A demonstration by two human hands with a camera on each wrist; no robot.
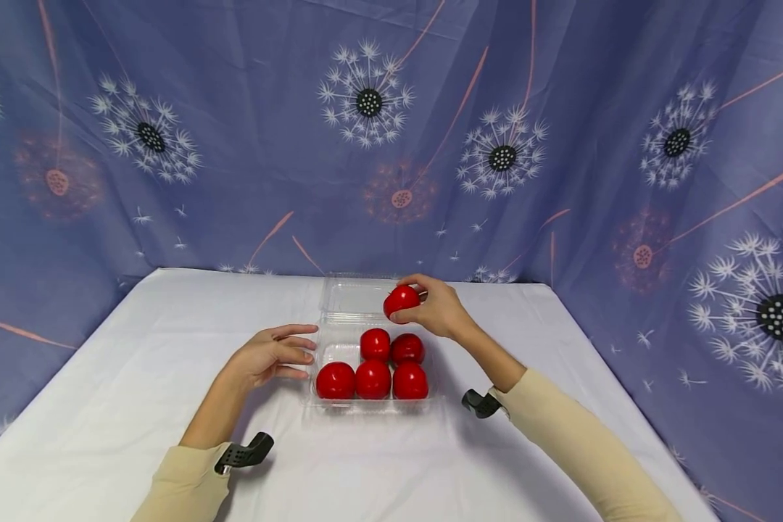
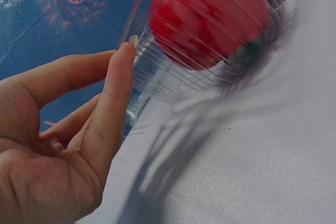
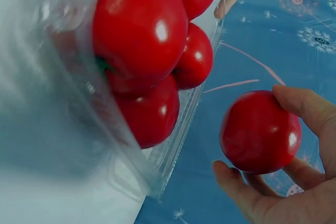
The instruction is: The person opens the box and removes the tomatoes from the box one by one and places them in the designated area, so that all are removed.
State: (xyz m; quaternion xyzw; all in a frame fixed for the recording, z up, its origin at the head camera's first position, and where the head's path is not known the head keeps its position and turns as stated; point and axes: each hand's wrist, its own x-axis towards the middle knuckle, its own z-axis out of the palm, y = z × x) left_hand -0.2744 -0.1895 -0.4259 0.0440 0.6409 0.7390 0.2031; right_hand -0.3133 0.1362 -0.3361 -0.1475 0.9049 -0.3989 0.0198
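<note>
A clear plastic clamshell box stands on the table, lid folded open to the back. Several shiny red tomatoes sit inside in two rows, leaving a gap at the back left. My right hand holds another tomato between thumb and fingers, raised over the lid's right part in the head view. Beside the box's left wall is my left hand, its fingers extended and fingertips right at the rim. A green stem end shows under one tomato in the right wrist view.
White cloth covers the table. Behind it and along the sides hangs a blue curtain with dandelion prints. Black wrist mounts stick out from both beige sleeves.
</note>
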